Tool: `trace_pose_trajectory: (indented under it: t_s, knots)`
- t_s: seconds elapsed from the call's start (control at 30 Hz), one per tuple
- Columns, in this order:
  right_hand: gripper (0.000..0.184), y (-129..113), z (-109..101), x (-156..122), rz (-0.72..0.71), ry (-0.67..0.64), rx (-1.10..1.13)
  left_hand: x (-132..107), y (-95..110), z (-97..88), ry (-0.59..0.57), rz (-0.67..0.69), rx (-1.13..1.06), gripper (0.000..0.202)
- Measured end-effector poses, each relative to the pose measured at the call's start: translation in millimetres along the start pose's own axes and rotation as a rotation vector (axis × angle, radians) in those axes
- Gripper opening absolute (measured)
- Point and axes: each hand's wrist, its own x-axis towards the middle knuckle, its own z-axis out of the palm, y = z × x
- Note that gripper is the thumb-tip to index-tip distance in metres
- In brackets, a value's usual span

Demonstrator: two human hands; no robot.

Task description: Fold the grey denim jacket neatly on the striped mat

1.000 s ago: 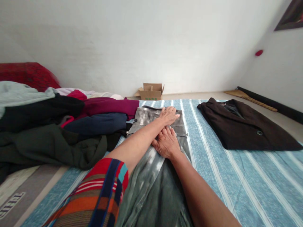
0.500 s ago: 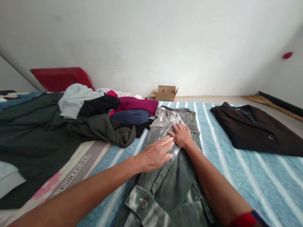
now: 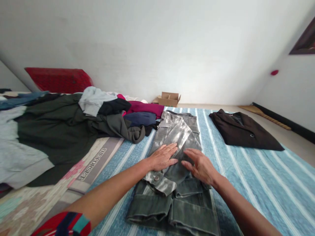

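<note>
A grey-green, mottled button jacket point(image 3: 182, 183) lies folded lengthwise on a blue striped sheet point(image 3: 231, 170). One sleeve with a buttoned cuff point(image 3: 157, 178) is laid over its front, and the hem end is nearest me. My left hand point(image 3: 162, 156) rests on the sleeve with its fingers stretched out flat. Over the right half of the jacket is my right hand point(image 3: 200, 165), fingers extended and thumb apart, grasping nothing.
A folded dark brown jacket point(image 3: 243, 129) lies to the right. On the left are a dark green garment point(image 3: 61, 131), a light grey one point(image 3: 19, 154) and a maroon one point(image 3: 145, 108). A cardboard box point(image 3: 169, 99) and a red case point(image 3: 59, 80) stand by the wall.
Both hands have slid apart, the right one drawn back toward me from the jacket's upper part. More of the jacket's lower hem shows, and the view has shifted.
</note>
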Motion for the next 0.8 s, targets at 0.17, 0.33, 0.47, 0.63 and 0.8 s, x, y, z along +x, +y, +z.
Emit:
trace_pose_trajectory:
  t_s: [0.17, 0.33, 0.47, 0.63, 0.8]
  knots:
    - [0.070, -56.0, 5.5, -80.3, -0.177, -0.013, -0.048, -0.8, 5.4, -2.9, 0.039, 0.005, 0.045, 0.054]
    - [0.073, -96.1, 37.3, -104.4, -0.245, 0.093, -0.156, -15.3, 16.9, -8.5, 0.068, -0.013, -0.009, 0.050]
    - [0.060, -111.6, 64.0, -101.8, -0.111, 0.124, -0.271, -27.0, 21.8, -4.4, -0.009, -0.043, -0.064, 0.055]
    - [0.054, -121.5, 78.2, -101.3, -0.089, 0.161, -0.352, -27.1, 22.0, 3.7, -0.050, -0.081, -0.082, 0.059]
    - [0.047, -123.6, 77.3, -95.6, -0.080, 0.203, -0.410, -26.9, 25.5, 0.9, -0.047, -0.100, -0.083, 0.061]
